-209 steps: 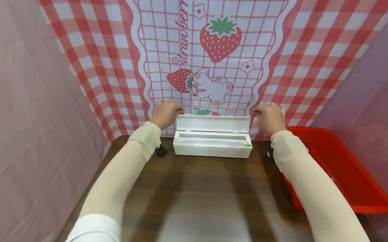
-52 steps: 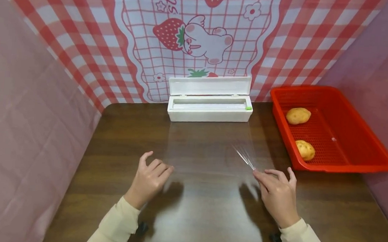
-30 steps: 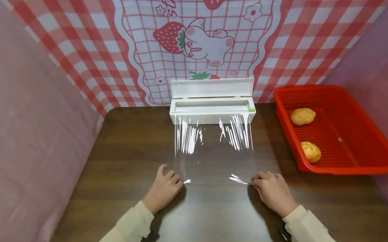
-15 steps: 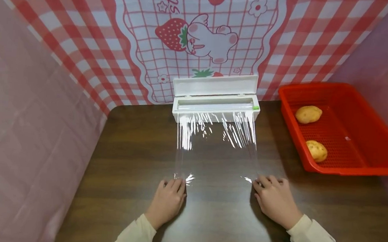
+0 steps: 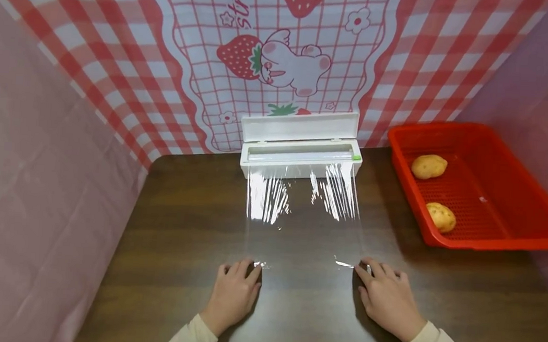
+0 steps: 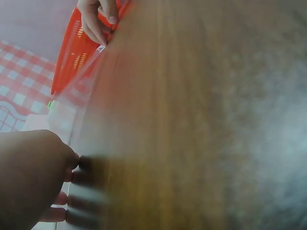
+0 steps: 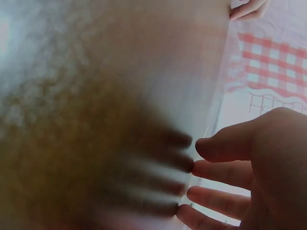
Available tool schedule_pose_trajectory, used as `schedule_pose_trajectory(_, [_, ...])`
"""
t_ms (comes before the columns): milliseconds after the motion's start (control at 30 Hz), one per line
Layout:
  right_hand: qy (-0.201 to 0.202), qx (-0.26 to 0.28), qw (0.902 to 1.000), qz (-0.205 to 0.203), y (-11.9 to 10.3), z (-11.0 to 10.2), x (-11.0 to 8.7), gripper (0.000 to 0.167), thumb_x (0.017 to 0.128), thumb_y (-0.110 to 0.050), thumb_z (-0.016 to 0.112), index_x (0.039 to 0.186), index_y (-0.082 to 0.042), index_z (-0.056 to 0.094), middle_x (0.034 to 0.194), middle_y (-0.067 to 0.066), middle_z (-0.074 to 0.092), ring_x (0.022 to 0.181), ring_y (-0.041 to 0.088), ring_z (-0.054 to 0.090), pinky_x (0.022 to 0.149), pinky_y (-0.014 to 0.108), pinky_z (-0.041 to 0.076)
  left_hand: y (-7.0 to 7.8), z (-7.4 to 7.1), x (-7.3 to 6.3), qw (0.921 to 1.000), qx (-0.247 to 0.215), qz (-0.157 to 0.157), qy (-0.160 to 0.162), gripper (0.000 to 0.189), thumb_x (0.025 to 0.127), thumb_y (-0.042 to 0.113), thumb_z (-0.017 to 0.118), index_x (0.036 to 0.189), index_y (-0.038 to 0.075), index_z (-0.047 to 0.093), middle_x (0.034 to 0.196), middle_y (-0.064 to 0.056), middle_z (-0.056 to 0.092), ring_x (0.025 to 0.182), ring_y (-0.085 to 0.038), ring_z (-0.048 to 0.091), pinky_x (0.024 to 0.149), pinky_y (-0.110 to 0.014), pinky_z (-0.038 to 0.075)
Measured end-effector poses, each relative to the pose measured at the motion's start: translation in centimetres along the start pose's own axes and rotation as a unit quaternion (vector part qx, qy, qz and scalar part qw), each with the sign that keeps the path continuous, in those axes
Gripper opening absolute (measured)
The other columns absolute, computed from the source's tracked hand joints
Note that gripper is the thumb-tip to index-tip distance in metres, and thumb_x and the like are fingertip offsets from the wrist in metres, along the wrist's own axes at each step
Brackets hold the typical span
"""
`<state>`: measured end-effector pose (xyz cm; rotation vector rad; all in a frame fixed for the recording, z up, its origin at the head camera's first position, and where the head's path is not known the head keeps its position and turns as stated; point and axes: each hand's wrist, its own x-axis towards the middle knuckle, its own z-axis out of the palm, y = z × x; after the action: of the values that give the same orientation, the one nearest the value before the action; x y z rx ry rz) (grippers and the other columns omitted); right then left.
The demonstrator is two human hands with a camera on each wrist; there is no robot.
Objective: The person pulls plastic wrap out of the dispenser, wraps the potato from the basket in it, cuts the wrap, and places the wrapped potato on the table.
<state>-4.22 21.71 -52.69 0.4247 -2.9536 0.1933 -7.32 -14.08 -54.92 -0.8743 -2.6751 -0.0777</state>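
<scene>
A sheet of clear plastic wrap stretches from a white dispenser box toward me over the brown table. The box's lid stands up, and the wrap roll shows inside. My left hand rests its fingertips on the sheet's near left corner. At the near right corner my right hand presses the film down with spread fingers. In the right wrist view the thumb and fingers are apart, tips at the tabletop. Left fingertips likewise touch the table in the left wrist view.
A red plastic basket stands at the right, holding one potato toward the back and another potato nearer. A small green tab sits at the box's right end. A checked strawberry cloth hangs behind the table.
Earlier both hands were at the box's lid. Since then the wrap has been drawn out toward me, and the hands have gone from pinching its corners to pressing them on the table.
</scene>
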Motion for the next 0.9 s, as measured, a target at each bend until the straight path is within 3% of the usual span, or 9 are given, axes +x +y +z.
schedule_pose_trajectory(167, [-0.005, 0.004, 1.0, 0.0, 0.0, 0.0, 0.1, 0.04, 0.082, -0.02, 0.079, 0.119, -0.008, 0.074, 0.123, 0.013, 0.064, 0.107, 0.035, 0.061, 0.072, 0.057, 0.044, -0.1, 0.0, -0.2, 0.9997, -0.022, -0.012, 0.003, 0.035, 0.091, 0.033, 0.071, 0.12, 0.013, 0.074, 0.119, -0.01, 0.067, 0.104, -0.026, 0.064, 0.077, -0.046, 0.046])
schedule_pose_trajectory(467, [0.022, 0.008, 0.9997, -0.008, 0.2, 0.1, 0.3, 0.041, 0.08, -0.019, 0.079, 0.119, -0.008, 0.073, 0.118, 0.013, 0.067, 0.104, 0.035, 0.063, 0.079, 0.063, 0.043, -0.6, 0.7, -0.4, 0.9986, -0.029, -0.007, 0.043, 0.035, 0.087, 0.033, 0.073, 0.117, 0.014, 0.074, 0.118, -0.01, 0.067, 0.105, -0.027, 0.061, 0.078, -0.047, 0.044])
schedule_pose_trajectory(900, [0.026, 0.029, 0.9992, 0.004, 0.0, 0.1, 0.0, 0.039, 0.078, -0.018, 0.081, 0.113, -0.002, 0.075, 0.123, 0.02, 0.062, 0.107, 0.039, 0.061, 0.082, 0.066, 0.042, -1.1, 0.6, -0.5, 0.9981, -0.042, -0.004, 0.044, 0.033, 0.088, 0.031, 0.073, 0.116, 0.014, 0.075, 0.119, -0.011, 0.066, 0.104, -0.027, 0.063, 0.082, -0.049, 0.045])
